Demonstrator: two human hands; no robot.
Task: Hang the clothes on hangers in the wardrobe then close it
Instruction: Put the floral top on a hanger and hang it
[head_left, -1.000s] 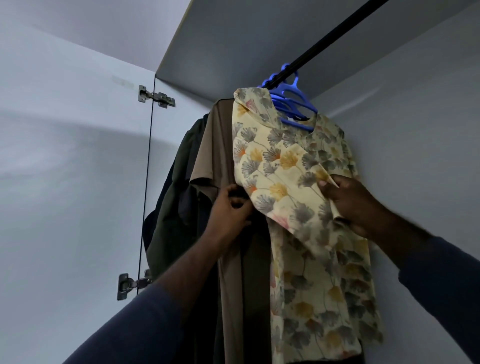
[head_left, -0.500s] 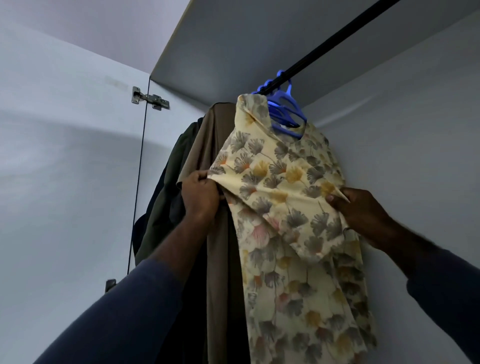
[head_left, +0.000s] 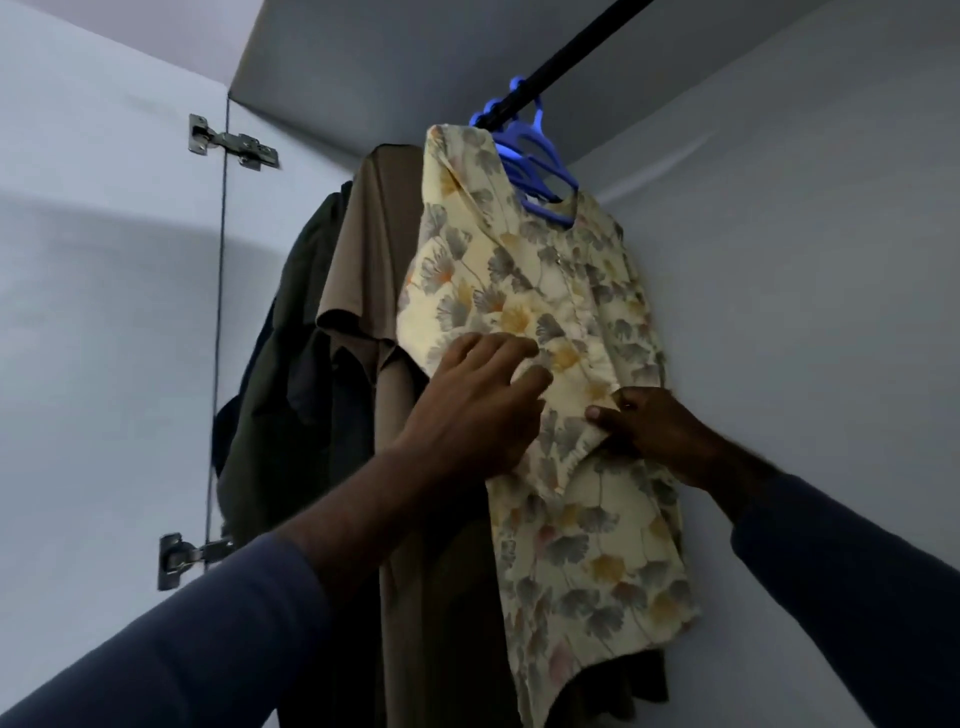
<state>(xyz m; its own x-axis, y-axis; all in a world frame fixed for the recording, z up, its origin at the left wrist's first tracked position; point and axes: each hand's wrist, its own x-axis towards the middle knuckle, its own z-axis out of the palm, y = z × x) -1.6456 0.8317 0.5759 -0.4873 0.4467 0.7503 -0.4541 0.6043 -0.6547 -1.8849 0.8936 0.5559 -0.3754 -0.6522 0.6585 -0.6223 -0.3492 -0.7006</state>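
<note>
Inside the wardrobe (head_left: 831, 260), the floral shirt (head_left: 587, 545) hangs on a blue hanger (head_left: 545, 171) from the rail (head_left: 571, 67) at twelve o'clock. The left hand (head_left: 467, 410) lies spread on its front; at three o'clock, the right hand (head_left: 654, 431) pinches its fabric.

Black rail (head_left: 571, 49) carries blue hangers (head_left: 540, 161); floral shirt (head_left: 519, 270), tan garment (head_left: 374, 234), dark garment (head_left: 291, 338) hang below.

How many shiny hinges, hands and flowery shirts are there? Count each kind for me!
Hinges: 2 (upper hinge, lower hinge)
Hands: 2 (left hand, right hand)
Flowery shirt: 1
Total: 5
</note>
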